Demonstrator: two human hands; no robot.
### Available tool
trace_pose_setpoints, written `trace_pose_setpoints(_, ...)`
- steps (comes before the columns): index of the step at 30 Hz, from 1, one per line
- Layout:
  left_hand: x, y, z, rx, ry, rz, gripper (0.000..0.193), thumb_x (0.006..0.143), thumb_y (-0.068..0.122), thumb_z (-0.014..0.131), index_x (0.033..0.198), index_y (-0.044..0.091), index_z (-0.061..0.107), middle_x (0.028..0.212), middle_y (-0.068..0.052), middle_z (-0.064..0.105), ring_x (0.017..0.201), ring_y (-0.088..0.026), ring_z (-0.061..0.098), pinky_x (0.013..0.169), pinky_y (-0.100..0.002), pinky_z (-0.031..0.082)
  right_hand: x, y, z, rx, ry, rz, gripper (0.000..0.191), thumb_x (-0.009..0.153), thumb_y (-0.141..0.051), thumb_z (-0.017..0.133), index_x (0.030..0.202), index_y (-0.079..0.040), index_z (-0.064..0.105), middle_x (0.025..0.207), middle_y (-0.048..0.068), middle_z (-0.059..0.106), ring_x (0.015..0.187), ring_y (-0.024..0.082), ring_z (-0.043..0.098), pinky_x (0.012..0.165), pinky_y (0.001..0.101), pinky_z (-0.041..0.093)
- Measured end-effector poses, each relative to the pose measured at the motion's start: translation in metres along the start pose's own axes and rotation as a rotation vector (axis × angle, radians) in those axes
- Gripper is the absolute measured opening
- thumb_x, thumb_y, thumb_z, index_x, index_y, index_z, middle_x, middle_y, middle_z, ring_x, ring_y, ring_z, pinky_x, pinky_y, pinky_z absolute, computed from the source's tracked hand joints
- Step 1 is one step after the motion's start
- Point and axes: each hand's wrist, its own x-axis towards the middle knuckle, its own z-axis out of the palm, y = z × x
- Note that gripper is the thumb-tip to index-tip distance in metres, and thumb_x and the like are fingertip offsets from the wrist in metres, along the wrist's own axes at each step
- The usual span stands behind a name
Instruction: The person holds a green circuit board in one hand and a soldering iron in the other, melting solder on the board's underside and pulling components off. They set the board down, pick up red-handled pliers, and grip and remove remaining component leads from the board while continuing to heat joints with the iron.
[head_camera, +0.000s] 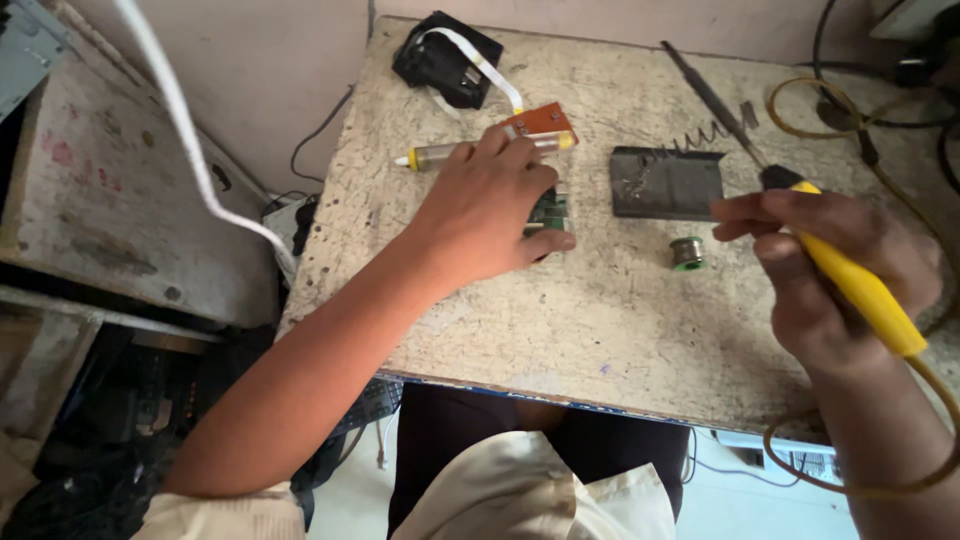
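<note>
The left hand (490, 205) lies flat over a small green circuit board (549, 212) near the middle of the bench (560, 330), fingers spread and pressing down, so its grip is a hold-down rather than a closed grasp; only the board's right edge shows past the fingers. The fingertips also touch a slim syringe-like tube with yellow ends (470, 151) lying just behind the board, and an orange board (538, 122) on a white ribbon cable (487, 68) sits at the far side, running to a black module (445, 58) near the far left corner.

The right hand (830, 265) is closed round the yellow handle of a soldering iron (860, 290), held like a pen off the right edge of the bench, its dark shaft pointing toward the far edge. Its yellowish cord (870, 480) loops below the wrist.

Between the hands lie a dark metal stand with a coil spring (668, 180) and a small spool of solder (687, 252).

To work well here, the board should stay pinned flat with fingers kept off the area being heated, the iron's wrist should be braced on the bench edge for steadiness, and the cord kept from dragging across the spool or the board.
</note>
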Motion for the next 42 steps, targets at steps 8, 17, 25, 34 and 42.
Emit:
trace_pose_setpoints(8, 0.0, -0.003, -0.002, -0.202, 0.193, 0.065, 0.054, 0.089, 0.048, 0.081, 0.119, 0.005, 0.066, 0.11, -0.013, 0.07, 0.108, -0.031, 0.065, 0.097, -0.049, 0.051, -0.004, 0.017, -0.002, -0.017, 0.019, -0.104, 0.013, 0.107, 0.004, 0.051, 0.119, 0.007, 0.053, 0.099, 0.028, 0.069, 0.085, 0.029, 0.075, 0.072, 0.0336, 0.063)
trace_pose_setpoints(17, 0.011, 0.03, -0.026, -1.148, 0.273, 0.391, 0.061, 0.09, 0.037, 0.079, 0.136, 0.008, 0.054, 0.141, -0.011, 0.063, 0.125, -0.022, 0.068, 0.112, -0.036, 0.058, -0.018, 0.006, 0.002, -0.196, 0.021, 0.038, 0.02, 0.097, -0.016, 0.055, 0.11, -0.001, 0.056, 0.115, 0.028, 0.074, 0.072, 0.018, 0.077, 0.058, 0.0278, 0.059)
trace_pose_setpoints(25, 0.016, 0.057, -0.025, -1.687, 0.035, 0.417, 0.069, 0.095, 0.039, 0.084, 0.146, 0.008, 0.05, 0.156, -0.014, 0.052, 0.141, -0.023, 0.059, 0.121, -0.038, 0.056, -0.001, -0.021, -0.002, -0.267, 0.122, -0.149, 0.082, 0.067, -0.048, 0.094, 0.116, -0.011, 0.039, 0.125, 0.03, 0.063, 0.109, 0.038, 0.071, 0.088, 0.0418, 0.058)
trace_pose_setpoints(34, 0.007, 0.046, -0.019, -1.562, 0.072, 0.412, 0.06, 0.103, 0.039, 0.076, 0.151, 0.012, 0.051, 0.153, -0.012, 0.057, 0.136, -0.023, 0.064, 0.124, -0.039, 0.054, 0.0, -0.031, -0.005, -0.364, 0.075, -0.142, 0.06, 0.073, -0.029, 0.093, 0.109, -0.013, 0.047, 0.114, 0.028, 0.069, 0.102, 0.038, 0.073, 0.085, 0.0408, 0.061)
trace_pose_setpoints(42, 0.01, 0.035, -0.028, -1.016, 0.313, 0.465, 0.033, 0.105, 0.015, 0.074, 0.134, 0.009, 0.06, 0.136, -0.008, 0.068, 0.125, -0.023, 0.073, 0.104, -0.033, 0.061, 0.006, -0.038, -0.004, -0.482, 0.024, -0.167, 0.057, 0.073, -0.033, 0.092, 0.106, -0.014, 0.049, 0.107, 0.025, 0.071, 0.095, 0.036, 0.072, 0.078, 0.0431, 0.059)
